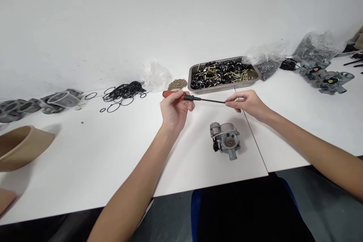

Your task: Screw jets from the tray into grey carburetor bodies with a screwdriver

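My left hand [173, 110] grips the red handle of a screwdriver [195, 98] and holds it level above the white table [93, 159]. At the tip of its black shaft my right hand [247, 103] is pinched shut; whether something small sits between the fingers I cannot make out. A grey metal carburetor [226, 140] stands on the table just below and between the two hands, untouched.
A metal tray [255, 77] of black and brass small parts sits behind the hands. Left of it lie a heap of small screws [177, 83], black O-rings [123, 92] and grey castings [61, 100]. More carburetors [326, 75] and plastic bags [266, 60] stand at the right.
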`<state>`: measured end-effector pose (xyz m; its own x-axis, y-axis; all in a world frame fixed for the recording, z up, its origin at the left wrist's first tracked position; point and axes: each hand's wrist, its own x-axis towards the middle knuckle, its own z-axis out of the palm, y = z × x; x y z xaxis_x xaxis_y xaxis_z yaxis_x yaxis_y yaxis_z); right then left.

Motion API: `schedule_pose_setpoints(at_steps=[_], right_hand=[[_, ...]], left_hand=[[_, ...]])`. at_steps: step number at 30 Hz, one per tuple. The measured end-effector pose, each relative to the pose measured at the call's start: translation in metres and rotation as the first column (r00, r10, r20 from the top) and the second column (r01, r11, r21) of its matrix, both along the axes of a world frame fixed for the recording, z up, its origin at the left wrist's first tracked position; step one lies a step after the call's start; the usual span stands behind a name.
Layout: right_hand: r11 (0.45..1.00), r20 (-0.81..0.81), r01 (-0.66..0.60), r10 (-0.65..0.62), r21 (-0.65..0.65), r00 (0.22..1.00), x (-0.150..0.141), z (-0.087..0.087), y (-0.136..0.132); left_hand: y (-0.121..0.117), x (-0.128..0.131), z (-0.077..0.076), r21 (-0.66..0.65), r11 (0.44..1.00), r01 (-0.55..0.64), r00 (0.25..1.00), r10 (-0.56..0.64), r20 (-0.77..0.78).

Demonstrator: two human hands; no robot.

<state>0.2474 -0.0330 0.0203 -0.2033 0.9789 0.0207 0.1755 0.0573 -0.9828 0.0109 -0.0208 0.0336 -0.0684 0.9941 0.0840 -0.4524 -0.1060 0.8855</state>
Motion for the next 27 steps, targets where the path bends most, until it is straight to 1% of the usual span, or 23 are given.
schedule_pose_setpoints(at_steps=[5, 8, 11, 13, 18, 20, 22, 24, 26, 27], right_hand=[[0.998, -0.057, 0.060, -0.060, -0.005, 0.997, -0.002, -0.003, 0.000], [0.992, -0.134, 0.114, -0.121, -0.055, 0.984, -0.003, -0.007, 0.000], [0.986, -0.191, 0.137, -0.152, -0.091, 0.970, -0.004, -0.010, 0.001], [0.988, -0.194, 0.143, -0.152, -0.062, 0.969, -0.004, -0.010, 0.000], [0.977, -0.189, 0.192, -0.173, 0.088, 0.967, -0.006, -0.008, -0.002], [0.976, -0.182, 0.189, -0.168, 0.107, 0.969, -0.006, -0.009, -0.002], [0.983, -0.160, 0.156, -0.139, 0.095, 0.977, -0.005, -0.008, 0.000], [0.997, -0.125, 0.062, -0.055, 0.056, 0.991, 0.000, -0.005, 0.002], [0.992, -0.077, -0.123, 0.124, 0.027, 0.989, 0.008, 0.003, 0.004], [0.969, -0.042, -0.246, 0.247, 0.031, 0.968, 0.011, 0.007, 0.004]], left_hand=[[-0.002, 0.004, -0.001, 0.012, 1.000, -0.021, 1.000, 0.021, 0.014], [-0.005, 0.007, -0.001, 0.077, 0.996, -0.047, 0.999, 0.049, -0.019], [-0.007, 0.009, 0.001, 0.147, 0.987, -0.064, 0.997, 0.069, -0.029], [-0.008, 0.009, 0.002, 0.159, 0.985, -0.067, 0.997, 0.073, -0.031], [-0.009, 0.012, 0.003, 0.137, 0.987, -0.078, 0.996, 0.085, -0.042], [-0.008, 0.012, 0.003, 0.134, 0.987, -0.086, 0.995, 0.091, -0.034], [-0.008, 0.011, 0.005, 0.118, 0.989, -0.089, 0.995, 0.094, -0.037], [-0.007, 0.006, 0.010, 0.105, 0.989, -0.105, 0.993, 0.110, -0.043], [-0.006, 0.000, 0.020, 0.108, 0.986, -0.123, 0.991, 0.128, -0.038], [-0.006, -0.004, 0.027, 0.114, 0.985, -0.128, 0.991, 0.132, -0.031]])
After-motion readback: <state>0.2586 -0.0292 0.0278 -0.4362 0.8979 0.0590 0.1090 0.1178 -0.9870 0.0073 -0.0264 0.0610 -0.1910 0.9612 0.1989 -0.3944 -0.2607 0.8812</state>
